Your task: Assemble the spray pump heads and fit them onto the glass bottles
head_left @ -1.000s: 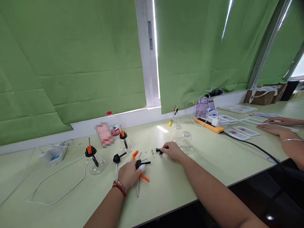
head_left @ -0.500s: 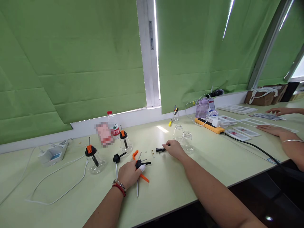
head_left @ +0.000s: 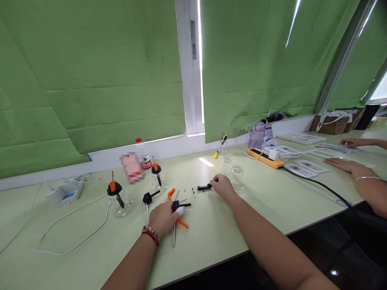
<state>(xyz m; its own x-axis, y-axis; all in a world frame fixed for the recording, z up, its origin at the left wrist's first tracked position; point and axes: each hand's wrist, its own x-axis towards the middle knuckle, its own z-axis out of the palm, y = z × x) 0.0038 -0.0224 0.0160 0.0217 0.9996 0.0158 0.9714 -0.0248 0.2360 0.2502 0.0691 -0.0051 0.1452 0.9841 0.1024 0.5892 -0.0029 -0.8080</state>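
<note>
My left hand [head_left: 163, 218] is closed around a black plastic cap with a side spout [head_left: 178, 205] and a thin metal tube under it. Beneath and beside that hand lies an orange handle-like piece [head_left: 182, 223], partly covered. My right hand [head_left: 223, 186] pinches one end of a short black ridged part [head_left: 204, 187] lying low over the table; its fingertips are partly hidden. Between the hands several tiny metal pieces [head_left: 193, 191] are scattered. A second black cap with a metal tube [head_left: 147, 197] rests left of my left hand. Two open glass jars [head_left: 237, 177] stand just beyond my right hand.
Two glass jars with black and orange tops [head_left: 115, 188] [head_left: 156, 169] stand at left, near a red-capped bottle [head_left: 142, 155] and white cables. An orange power strip [head_left: 266, 158] lies at right. Another person's hands [head_left: 340, 164] rest among white cards at far right.
The view has shifted slightly. My right fingertips have drawn back a little along the black ridged part, showing more of it. My left hand keeps its hold. The other person's far hand has curled its fingers.
</note>
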